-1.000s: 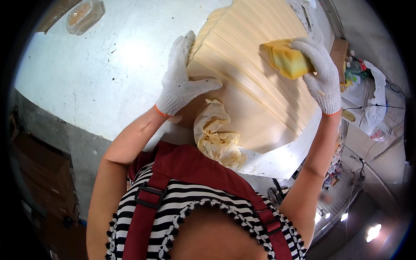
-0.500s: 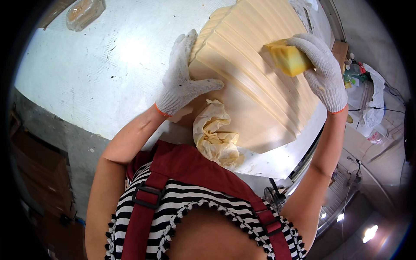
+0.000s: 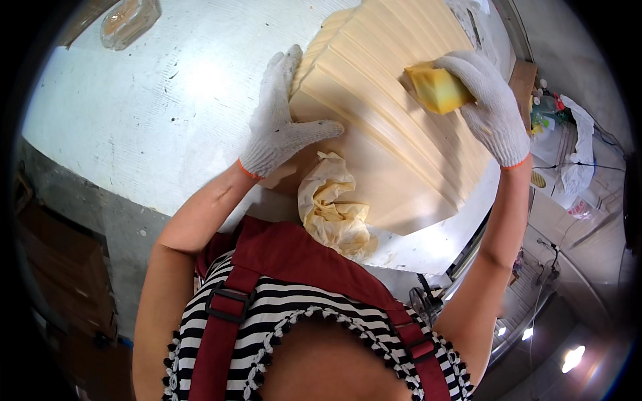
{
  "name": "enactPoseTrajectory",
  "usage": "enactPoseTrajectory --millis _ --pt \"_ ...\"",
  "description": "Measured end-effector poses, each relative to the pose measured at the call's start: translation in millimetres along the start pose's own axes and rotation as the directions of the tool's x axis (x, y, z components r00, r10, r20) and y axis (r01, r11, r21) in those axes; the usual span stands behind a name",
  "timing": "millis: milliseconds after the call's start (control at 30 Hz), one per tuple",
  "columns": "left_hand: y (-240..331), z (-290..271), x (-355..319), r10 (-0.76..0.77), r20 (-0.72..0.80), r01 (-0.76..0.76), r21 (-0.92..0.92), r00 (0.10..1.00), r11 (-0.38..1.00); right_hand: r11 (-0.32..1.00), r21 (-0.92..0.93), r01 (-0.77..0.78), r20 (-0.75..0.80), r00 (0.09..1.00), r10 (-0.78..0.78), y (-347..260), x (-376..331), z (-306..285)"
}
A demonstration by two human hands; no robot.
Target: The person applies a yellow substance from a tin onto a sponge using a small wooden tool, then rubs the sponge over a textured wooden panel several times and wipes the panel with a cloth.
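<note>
My gloved right hand (image 3: 491,107) grips a yellow sponge block (image 3: 438,88), pressing it on the far part of a pale ribbed wooden panel (image 3: 394,144) lying at the right edge of the white table (image 3: 147,120). My gloved left hand (image 3: 277,123) lies open, flat against the panel's left edge. A crumpled yellowish cloth (image 3: 334,210) rests at its near corner. How much rubbing remains, I judge unclear

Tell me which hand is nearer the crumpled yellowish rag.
Left. The left hand rests on the wooden panel just above the rag; the right hand holds a yellow sponge farther away.
</note>
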State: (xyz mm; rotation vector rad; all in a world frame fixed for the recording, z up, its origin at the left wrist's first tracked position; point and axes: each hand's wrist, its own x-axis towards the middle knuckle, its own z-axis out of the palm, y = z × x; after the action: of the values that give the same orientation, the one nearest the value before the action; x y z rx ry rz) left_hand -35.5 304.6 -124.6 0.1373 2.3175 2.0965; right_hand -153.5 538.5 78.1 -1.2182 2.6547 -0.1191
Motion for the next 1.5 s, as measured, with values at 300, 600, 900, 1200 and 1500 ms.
enactPoseTrajectory --millis 300,600,900,1200,1500 --pt "-0.4 3.8 0.8 0.012 -0.01 -0.013 -0.042 1.0 0.999 1.0 -0.023 0.011 0.003 1.0 -0.011 3.7 -2.1 -0.6" --pt "-6.0 4.8 -0.7 0.024 -0.095 -0.031 -0.067 0.995 0.997 1.0 -0.017 0.014 -0.035 0.999 -0.015 0.5 -3.0 1.3" --pt "6.7 3.4 5.8 -0.01 -0.032 0.009 -0.024 0.999 1.0 0.992 -0.045 -0.121 -0.109 0.987 0.116 -3.3 -27.7 -3.9" --pt "41.9 11.0 -1.3 -0.21 -0.027 0.192 -0.304 0.977 0.933 0.535 0.524 -0.663 -0.417 0.348 0.84 22.5 -216.5 -1.3" --pt "27.8 11.0 -5.2 -0.299 -0.016 0.287 -0.243 0.954 0.927 0.375 0.707 -0.599 -0.525 -0.091 0.846 45.7 -291.8 70.8"
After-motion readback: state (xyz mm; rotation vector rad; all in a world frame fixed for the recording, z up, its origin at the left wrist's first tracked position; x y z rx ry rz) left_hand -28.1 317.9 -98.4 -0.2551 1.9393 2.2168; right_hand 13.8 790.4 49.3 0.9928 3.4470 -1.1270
